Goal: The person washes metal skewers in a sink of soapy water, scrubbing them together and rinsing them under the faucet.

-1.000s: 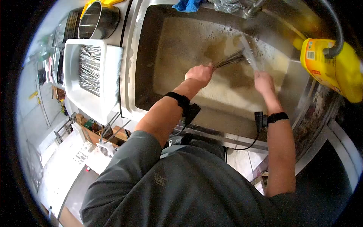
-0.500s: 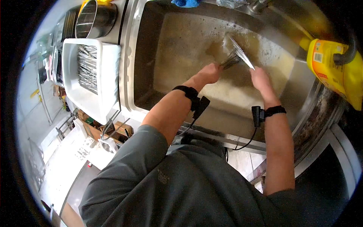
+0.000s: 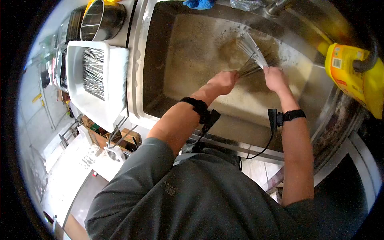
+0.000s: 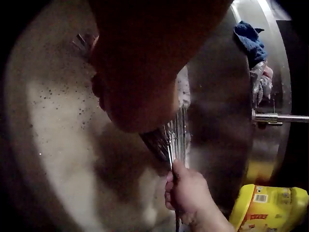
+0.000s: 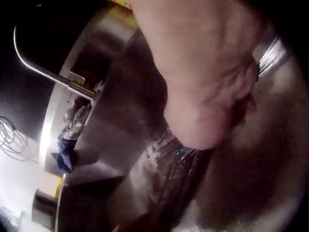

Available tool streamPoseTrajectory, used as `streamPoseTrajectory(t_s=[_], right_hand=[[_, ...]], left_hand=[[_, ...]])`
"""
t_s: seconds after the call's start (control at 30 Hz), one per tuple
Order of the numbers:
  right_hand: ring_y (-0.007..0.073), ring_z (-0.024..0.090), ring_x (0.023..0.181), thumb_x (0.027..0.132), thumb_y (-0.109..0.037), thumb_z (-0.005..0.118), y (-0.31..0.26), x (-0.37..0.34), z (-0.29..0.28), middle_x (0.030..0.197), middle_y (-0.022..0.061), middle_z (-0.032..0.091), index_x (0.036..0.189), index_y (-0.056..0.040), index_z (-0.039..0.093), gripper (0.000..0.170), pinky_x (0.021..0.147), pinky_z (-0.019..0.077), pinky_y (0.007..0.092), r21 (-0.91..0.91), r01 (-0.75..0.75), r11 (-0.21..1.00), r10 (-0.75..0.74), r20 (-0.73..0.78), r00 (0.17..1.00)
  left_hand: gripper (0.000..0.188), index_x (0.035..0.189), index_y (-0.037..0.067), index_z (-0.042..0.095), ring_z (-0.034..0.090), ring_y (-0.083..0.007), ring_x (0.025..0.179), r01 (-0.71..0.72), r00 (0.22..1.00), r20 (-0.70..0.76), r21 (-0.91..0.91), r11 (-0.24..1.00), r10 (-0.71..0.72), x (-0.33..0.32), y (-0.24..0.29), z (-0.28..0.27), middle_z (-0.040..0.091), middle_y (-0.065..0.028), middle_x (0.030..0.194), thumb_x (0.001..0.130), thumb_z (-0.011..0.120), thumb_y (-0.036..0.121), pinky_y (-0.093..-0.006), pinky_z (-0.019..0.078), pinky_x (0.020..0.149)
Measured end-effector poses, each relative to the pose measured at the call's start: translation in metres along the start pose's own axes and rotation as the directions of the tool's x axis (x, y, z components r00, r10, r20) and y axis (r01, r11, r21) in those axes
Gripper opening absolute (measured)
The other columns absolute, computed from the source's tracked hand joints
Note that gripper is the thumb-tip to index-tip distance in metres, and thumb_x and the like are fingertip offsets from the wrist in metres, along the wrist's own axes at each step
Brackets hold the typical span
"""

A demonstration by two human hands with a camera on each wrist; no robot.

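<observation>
A large steel sink (image 3: 154,72) holds cloudy brownish water. Over it, my left hand (image 3: 225,82) grips a bundle of thin dark metal skewers (image 3: 245,70) pointing to the right. My right hand (image 3: 276,79) holds a brighter bundle of metal skewers (image 3: 256,54), its far ends fanned toward the back of the sink. Seen in the head view, the two bundles cross between the hands. In the left wrist view my right hand (image 4: 190,191) is curled round its skewers (image 4: 178,133); my left hand there is mostly dark.
Left of the sink stands a white tub (image 3: 114,80) with many metal skewers (image 3: 94,74), and behind it a steel pot (image 3: 114,22). A blue cloth (image 3: 198,3), crumpled plastic (image 3: 246,4) and a tap (image 3: 275,8) line the back edge. At right sits a yellow jug (image 3: 344,66).
My left hand has moved right, closer to my right hand. The right-hand bundle has tilted and spread, and now overlaps the left-hand bundle more. Both hands keep their hold.
</observation>
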State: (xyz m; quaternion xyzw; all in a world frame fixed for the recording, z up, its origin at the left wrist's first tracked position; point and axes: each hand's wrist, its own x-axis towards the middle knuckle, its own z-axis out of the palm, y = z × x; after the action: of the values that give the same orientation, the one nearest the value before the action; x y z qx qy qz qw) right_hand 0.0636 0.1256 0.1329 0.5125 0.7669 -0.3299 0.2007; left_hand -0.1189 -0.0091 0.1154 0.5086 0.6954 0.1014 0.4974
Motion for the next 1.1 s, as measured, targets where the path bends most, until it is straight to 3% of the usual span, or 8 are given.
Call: streamPoseTrajectory(t_s=[0.13, 0.3, 0.37, 0.4, 0.57, 0.7, 0.73, 1.1], right_hand=[[0.0445, 0.053, 0.097, 0.094, -0.040, 0.035, 0.015, -0.003, 0.006, 0.100, 0.0328, 0.055, 0.097, 0.0084, 0.057, 0.053, 0.086, 0.0410, 0.0464, 0.269, -0.112, 0.957, 0.066, 0.176, 0.982], [0.0448, 0.053, 0.095, 0.094, -0.040, 0.034, 0.026, 0.005, 0.010, 0.101, 0.0310, 0.056, 0.098, 0.0091, 0.056, 0.054, 0.086, 0.0410, 0.0461, 0.242, -0.175, 0.954, 0.163, 0.070, 0.984], [0.0457, 0.054, 0.092, 0.093, -0.040, 0.035, 0.009, -0.005, 0.017, 0.100, 0.0304, 0.056, 0.096, 0.0088, 0.056, 0.053, 0.085, 0.0413, 0.0469, 0.406, -0.214, 0.889, 0.216, 0.042, 0.976], [0.0466, 0.054, 0.091, 0.093, -0.041, 0.035, -0.002, -0.024, 0.009, 0.097, 0.0313, 0.057, 0.097, 0.0089, 0.057, 0.054, 0.084, 0.0419, 0.0475, 0.237, 0.009, 0.972, -0.005, -0.017, 1.000], [0.0442, 0.056, 0.089, 0.093, -0.040, 0.035, 0.013, -0.012, -0.005, 0.094, 0.0294, 0.058, 0.091, 0.0071, 0.059, 0.053, 0.081, 0.0427, 0.0477, 0.298, -0.193, 0.935, 0.195, 0.023, 0.980], [0.0436, 0.058, 0.083, 0.093, -0.040, 0.036, 0.057, 0.007, 0.048, 0.087, 0.0297, 0.059, 0.089, 0.0062, 0.060, 0.053, 0.078, 0.0439, 0.0485, 0.065, 0.147, 0.987, -0.133, -0.185, 0.974], [0.0445, 0.058, 0.082, 0.093, -0.040, 0.036, 0.008, -0.024, 0.016, 0.088, 0.0302, 0.059, 0.087, 0.0054, 0.061, 0.052, 0.077, 0.0444, 0.0490, 0.353, -0.045, 0.935, 0.053, -0.013, 0.998], [0.0451, 0.056, 0.084, 0.092, -0.038, 0.037, 0.020, -0.023, 0.024, 0.083, 0.0295, 0.059, 0.084, 0.0060, 0.061, 0.050, 0.077, 0.0437, 0.0478, 0.228, -0.089, 0.969, 0.133, -0.184, 0.974]], left_hand=[[0.030, 0.098, 0.004, 0.051, 0.055, -0.0468, 0.084, 0.014, 0.999, 0.044, 0.040, 0.999, -0.016, -0.006, 0.002, -0.013, 0.058, -0.0282, 0.090, 0.093, 0.036, 0.029, -0.0546, 0.0424, 0.072], [0.032, 0.101, 0.004, 0.049, 0.055, -0.0468, 0.083, 0.023, 0.999, 0.022, 0.094, 0.995, -0.025, -0.017, 0.014, -0.019, 0.059, -0.0278, 0.088, 0.094, 0.035, 0.032, -0.0552, 0.0430, 0.071], [0.033, 0.103, 0.005, 0.049, 0.056, -0.0466, 0.083, 0.050, 0.997, 0.044, 0.113, 0.992, -0.056, -0.021, 0.016, -0.022, 0.059, -0.0277, 0.088, 0.094, 0.034, 0.032, -0.0550, 0.0434, 0.072], [0.033, 0.104, 0.005, 0.049, 0.056, -0.0465, 0.082, 0.071, 0.995, 0.060, 0.133, 0.989, -0.080, -0.019, 0.017, -0.024, 0.060, -0.0276, 0.088, 0.094, 0.034, 0.033, -0.0548, 0.0438, 0.072], [0.034, 0.109, 0.007, 0.050, 0.056, -0.0457, 0.084, 0.050, 0.997, 0.044, 0.169, 0.984, -0.058, -0.024, 0.007, -0.018, 0.060, -0.0265, 0.090, 0.094, 0.034, 0.033, -0.0540, 0.0441, 0.073], [0.035, 0.110, 0.007, 0.050, 0.056, -0.0456, 0.086, 0.047, 0.996, 0.074, 0.130, 0.990, -0.057, -0.028, 0.000, -0.016, 0.060, -0.0251, 0.092, 0.094, 0.035, 0.034, -0.0530, 0.0440, 0.074], [0.035, 0.110, 0.007, 0.050, 0.056, -0.0456, 0.086, 0.038, 0.996, 0.073, 0.127, 0.991, -0.048, -0.023, 0.003, -0.015, 0.060, -0.0251, 0.092, 0.094, 0.035, 0.034, -0.0530, 0.0440, 0.074], [0.037, 0.106, 0.007, 0.052, 0.053, -0.0457, 0.089, 0.027, 0.996, 0.089, 0.031, 0.999, -0.030, -0.033, -0.003, -0.020, 0.058, -0.0259, 0.094, 0.094, 0.035, 0.038, -0.0522, 0.0429, 0.074]])
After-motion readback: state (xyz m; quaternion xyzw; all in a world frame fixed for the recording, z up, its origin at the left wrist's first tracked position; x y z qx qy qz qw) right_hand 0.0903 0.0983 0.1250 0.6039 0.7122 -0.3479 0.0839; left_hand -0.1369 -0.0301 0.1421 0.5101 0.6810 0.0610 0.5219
